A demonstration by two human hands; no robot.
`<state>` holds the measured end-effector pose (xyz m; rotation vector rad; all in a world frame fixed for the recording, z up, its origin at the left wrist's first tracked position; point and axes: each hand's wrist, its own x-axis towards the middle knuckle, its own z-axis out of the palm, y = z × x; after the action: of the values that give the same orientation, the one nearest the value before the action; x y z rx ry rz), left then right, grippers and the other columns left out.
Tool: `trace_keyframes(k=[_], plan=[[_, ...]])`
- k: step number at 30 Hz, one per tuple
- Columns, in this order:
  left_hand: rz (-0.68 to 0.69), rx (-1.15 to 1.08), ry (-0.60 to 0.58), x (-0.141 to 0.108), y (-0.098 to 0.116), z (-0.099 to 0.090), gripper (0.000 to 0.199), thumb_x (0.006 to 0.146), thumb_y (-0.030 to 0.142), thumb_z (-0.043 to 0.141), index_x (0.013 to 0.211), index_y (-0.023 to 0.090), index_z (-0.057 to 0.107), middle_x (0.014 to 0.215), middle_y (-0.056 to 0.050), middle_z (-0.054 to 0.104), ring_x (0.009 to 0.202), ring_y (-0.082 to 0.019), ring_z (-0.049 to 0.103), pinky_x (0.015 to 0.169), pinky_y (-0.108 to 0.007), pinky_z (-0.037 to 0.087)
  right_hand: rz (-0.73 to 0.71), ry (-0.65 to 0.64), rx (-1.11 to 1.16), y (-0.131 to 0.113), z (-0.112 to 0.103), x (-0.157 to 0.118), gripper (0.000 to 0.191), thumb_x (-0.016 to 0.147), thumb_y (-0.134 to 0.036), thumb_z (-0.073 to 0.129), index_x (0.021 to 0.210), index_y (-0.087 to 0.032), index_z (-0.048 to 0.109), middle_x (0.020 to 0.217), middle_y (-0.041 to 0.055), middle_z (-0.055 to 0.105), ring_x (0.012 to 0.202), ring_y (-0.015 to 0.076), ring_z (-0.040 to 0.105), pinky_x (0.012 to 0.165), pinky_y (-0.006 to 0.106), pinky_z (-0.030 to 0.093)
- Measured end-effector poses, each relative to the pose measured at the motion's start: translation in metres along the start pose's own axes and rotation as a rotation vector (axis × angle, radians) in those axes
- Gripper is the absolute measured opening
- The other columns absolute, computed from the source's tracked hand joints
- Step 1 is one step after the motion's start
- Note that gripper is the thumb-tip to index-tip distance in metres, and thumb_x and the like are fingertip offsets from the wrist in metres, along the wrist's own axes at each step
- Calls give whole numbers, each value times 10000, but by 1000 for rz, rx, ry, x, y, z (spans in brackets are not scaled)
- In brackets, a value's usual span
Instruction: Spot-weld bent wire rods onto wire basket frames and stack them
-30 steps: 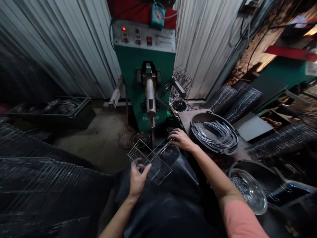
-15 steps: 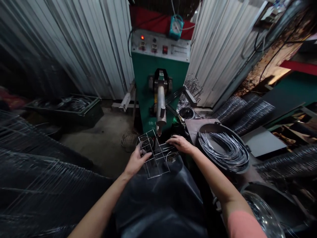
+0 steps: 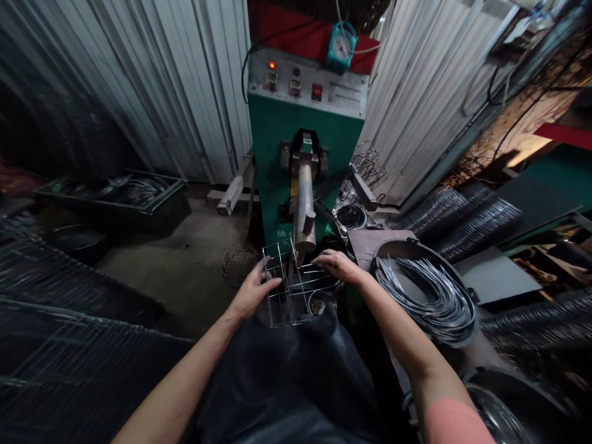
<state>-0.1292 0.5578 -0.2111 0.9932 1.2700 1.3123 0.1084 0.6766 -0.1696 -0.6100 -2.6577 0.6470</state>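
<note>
A rectangular frame of welded steel wire (image 3: 285,308) stands tilted in front of the green spot-welding machine (image 3: 296,123). My left hand (image 3: 253,290) grips its left side, and my right hand (image 3: 337,265) has its fingers on the upper right wires. The top of the frame reaches just below the machine's thick metal electrode arm (image 3: 304,209), and I cannot tell whether they touch. A small metal bowl of short pieces (image 3: 321,302) sits just beyond my dark apron (image 3: 277,376), under the frame's right side.
A wide black pan holds a coil of bent wires (image 3: 425,296) to the right. Stacked wire racks (image 3: 69,345) fill the lower left. Further racks (image 3: 476,222) lie at right, a dark crate (image 3: 111,200) stands back left, and corrugated metal walls flank the machine.
The wire frame has swung from a low, flatter tilt to a steeper one and moved closer to the electrode. My hands have drawn closer together, and the view has shifted slightly.
</note>
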Motion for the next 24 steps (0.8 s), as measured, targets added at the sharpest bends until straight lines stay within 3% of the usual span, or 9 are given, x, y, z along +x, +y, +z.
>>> trace_keyframes(k=[10,24], plan=[[-40,-83,16,-2,4,3,812,560,345,734,1283,149,420,693,42,498,738,-144,520,746,-278,396,-14,-25,12,4,-1,2,293,920,-236,408,1058,-202,664,934,74,626,869,167,593,779,280,491],[-77,-164,23,10,-2,-1,848,520,290,768,1278,105,435,705,54,489,682,-104,492,701,-250,387,19,6,-11,10,3,3,245,911,-235,459,1013,-197,678,905,66,631,854,157,601,781,268,485]])
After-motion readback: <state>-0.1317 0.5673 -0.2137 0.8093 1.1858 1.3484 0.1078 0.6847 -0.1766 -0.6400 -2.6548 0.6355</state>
